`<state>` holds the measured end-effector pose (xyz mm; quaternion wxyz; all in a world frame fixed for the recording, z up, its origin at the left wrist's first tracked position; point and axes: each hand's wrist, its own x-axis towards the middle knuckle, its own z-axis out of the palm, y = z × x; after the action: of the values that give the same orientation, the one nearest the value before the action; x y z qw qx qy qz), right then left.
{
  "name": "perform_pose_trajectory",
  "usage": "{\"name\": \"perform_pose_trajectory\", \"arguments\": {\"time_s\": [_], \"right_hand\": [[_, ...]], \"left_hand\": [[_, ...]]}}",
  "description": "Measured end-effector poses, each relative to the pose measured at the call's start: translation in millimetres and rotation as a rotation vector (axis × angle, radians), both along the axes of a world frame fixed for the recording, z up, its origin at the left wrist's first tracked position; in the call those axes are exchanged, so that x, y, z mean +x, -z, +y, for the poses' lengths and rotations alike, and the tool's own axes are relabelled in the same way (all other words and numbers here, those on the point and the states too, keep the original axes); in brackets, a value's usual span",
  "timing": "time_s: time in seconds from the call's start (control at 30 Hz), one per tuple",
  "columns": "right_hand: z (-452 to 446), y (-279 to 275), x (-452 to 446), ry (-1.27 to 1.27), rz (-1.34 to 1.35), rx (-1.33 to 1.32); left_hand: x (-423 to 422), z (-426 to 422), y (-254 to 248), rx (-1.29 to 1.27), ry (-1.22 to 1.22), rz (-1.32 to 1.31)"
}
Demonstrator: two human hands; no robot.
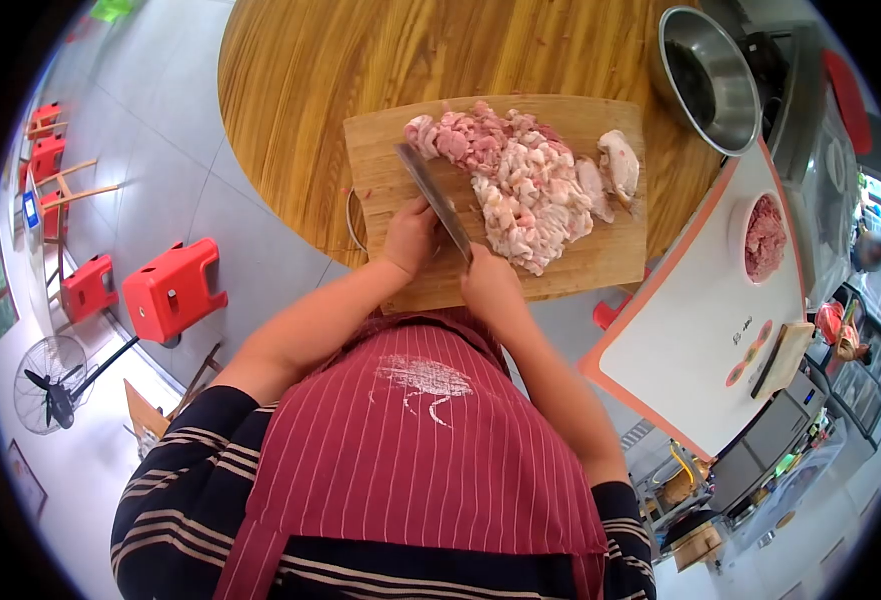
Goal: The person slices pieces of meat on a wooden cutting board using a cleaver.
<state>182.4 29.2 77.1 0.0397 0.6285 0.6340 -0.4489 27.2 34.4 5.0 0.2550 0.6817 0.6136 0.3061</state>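
A wooden cutting board [381, 150] lies on the round wooden table, with a heap of cut pale and pink meat [531, 200] on it. Two larger whitish pieces [618, 165] lie at the heap's right. A cleaver [431, 195] slants across the board's left part, its blade beside the heap. My right hand [490, 283] is closed round the handle end at the blade's lower right. Beside the blade's left edge is my left hand [413, 237], fingers bent against the blade; whether they grip it is not clear.
A metal bowl [711, 80] stands at the table's [291, 100] right. On a white table [701, 320] at the right are a bowl of minced meat [765, 238] and a dark-handled cleaver [783, 362]. Red stools [171, 290] and a fan [51, 390] stand at the left.
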Motion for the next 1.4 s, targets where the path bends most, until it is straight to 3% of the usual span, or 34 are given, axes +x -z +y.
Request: {"name": "perform_pose_trajectory", "arguments": {"time_s": [0.2,0.3,0.37,0.73,0.9,0.97,1.07,1.27,1.4], "right_hand": [[55.5,14.3,-32.1,-0.076,0.000,0.093],[59.9,11.7,-6.5,-0.176,0.122,0.155],[47.6,1.2,4.8,-0.141,0.116,0.160],[-30.2,-43.3,26.8,-0.068,-0.114,-0.037],[-10.1,-28.7,13.8,-0.066,-0.114,-0.030],[2.1,-13.5,4.3,-0.090,-0.112,-0.023],[28.8,8.0,-14.5,-0.055,-0.049,0.081],[71.0,13.4,-19.6,-0.225,0.094,0.082],[32.3,4.8,8.3,-0.176,0.072,0.241]], "left_hand": [[-1.4,-1.1,0.7,0.012,-0.022,0.067],[-8.0,0.3,-10.4,0.050,0.060,-0.053],[-12.2,-1.1,-3.9,0.134,0.164,0.028],[-5.9,-0.6,-6.5,0.009,0.113,-0.072],[-5.5,-1.7,-0.1,-0.013,0.068,-0.123],[-6.2,3.0,0.0,-0.126,-0.032,-0.259],[-4.2,2.3,-1.8,-0.133,-0.002,-0.118],[-7.5,-1.1,-2.8,0.113,0.066,-0.081],[-7.6,-3.2,6.2,0.133,0.058,-0.082]]}}
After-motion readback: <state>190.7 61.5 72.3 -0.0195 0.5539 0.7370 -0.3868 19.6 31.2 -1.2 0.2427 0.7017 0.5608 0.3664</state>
